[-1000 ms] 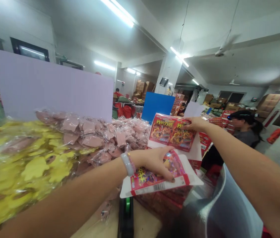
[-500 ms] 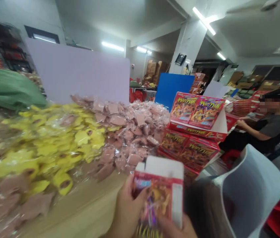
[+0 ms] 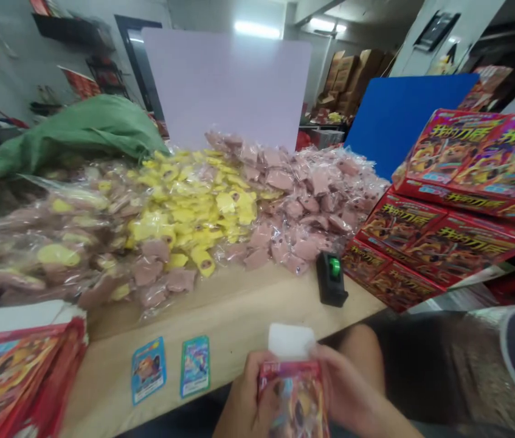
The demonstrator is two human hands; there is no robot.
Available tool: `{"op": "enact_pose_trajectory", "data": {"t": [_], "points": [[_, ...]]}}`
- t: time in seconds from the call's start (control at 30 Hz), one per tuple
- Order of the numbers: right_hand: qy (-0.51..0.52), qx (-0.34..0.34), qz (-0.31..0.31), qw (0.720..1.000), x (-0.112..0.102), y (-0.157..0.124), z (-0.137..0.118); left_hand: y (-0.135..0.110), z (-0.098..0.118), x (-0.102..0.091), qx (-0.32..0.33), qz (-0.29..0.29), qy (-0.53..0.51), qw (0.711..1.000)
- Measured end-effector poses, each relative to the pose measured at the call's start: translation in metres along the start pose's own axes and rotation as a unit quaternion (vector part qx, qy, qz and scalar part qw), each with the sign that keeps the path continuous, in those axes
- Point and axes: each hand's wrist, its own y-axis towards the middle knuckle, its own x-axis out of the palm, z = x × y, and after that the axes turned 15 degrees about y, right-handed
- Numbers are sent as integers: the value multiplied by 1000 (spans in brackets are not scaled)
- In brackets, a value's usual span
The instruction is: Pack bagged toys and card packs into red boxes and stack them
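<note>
Low in the view, over the table's front edge, I hold a small red printed cardboard box (image 3: 297, 395). Its white top flap (image 3: 291, 340) stands up. My left hand (image 3: 248, 392) is wrapped round the box's left side, with the thumb across the front. My right hand (image 3: 346, 383) grips the upper right edge, its fingertips beside the flap. The inside of the box is hidden. On the table to the left lie two blue-edged picture cards (image 3: 148, 370), side by side and apart. A black tape dispenser (image 3: 331, 280) with green tape stands beyond the box.
Bagged yellow figures (image 3: 193, 207) and bagged pink figures (image 3: 303, 188) are heaped across the table's back. Flattened red boxes (image 3: 15, 371) lie stacked at left. Filled red display boxes (image 3: 449, 237) pile up at right. Behind are a green sack (image 3: 84, 128) and a blue panel (image 3: 407, 115).
The view has swung left and down, bringing the cards, tape dispenser and flattened boxes into sight. My right hand has moved from the box's lower part up to its top edge.
</note>
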Motion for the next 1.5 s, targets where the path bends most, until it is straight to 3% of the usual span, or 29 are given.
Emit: {"op": "enact_pose_trajectory", "data": {"t": [0.1,0.23,0.27,0.33,0.4,0.53,0.7,0.77,0.87,0.97,1.07,1.13,1.23,1.27,1.33,1.4,1.43,1.5], "points": [[-25,69,0,997,-3,2,0,6,-1,-1,9,1,-29,1000],[-210,-13,6,978,12,-2,-12,9,-10,-2,14,-18,13,1000],[-296,-34,-21,954,17,-2,-17,9,-15,-1,2,-18,16,1000],[-467,-37,-102,878,26,-1,-26,7,-24,5,-37,12,6,999],[-567,-34,-142,811,33,1,-30,4,-29,11,-71,59,-23,995],[-637,-130,-70,757,36,2,-23,-5,-24,13,-47,47,0,998],[-726,-130,-82,670,37,-10,-12,-11,-17,8,1,5,76,997],[-723,-137,-75,672,39,-12,-13,-12,-17,8,24,0,74,997],[-699,-131,-94,697,44,-14,-18,-15,-17,10,40,-12,73,996],[-688,-75,-129,711,48,-21,-19,-19,-18,12,47,-24,63,997],[-688,-49,-138,710,43,-36,-6,-21,-16,9,40,-27,58,997],[-684,-82,-123,714,30,-44,8,-18,-6,-3,46,-49,69,995],[-596,-226,13,771,-3,-42,5,-4,23,-35,138,-149,108,973],[-545,-284,89,784,-15,-36,-7,4,32,-47,175,-148,134,964],[-472,-350,231,776,-34,-18,-45,25,46,-65,236,-56,207,948],[-411,-341,344,772,-48,3,-90,50,46,-67,277,43,281,918],[-386,-321,376,779,-52,14,-109,62,41,-62,288,52,314,903],[-337,-263,421,800,-58,33,-138,81,25,-45,277,7,378,883]]}}
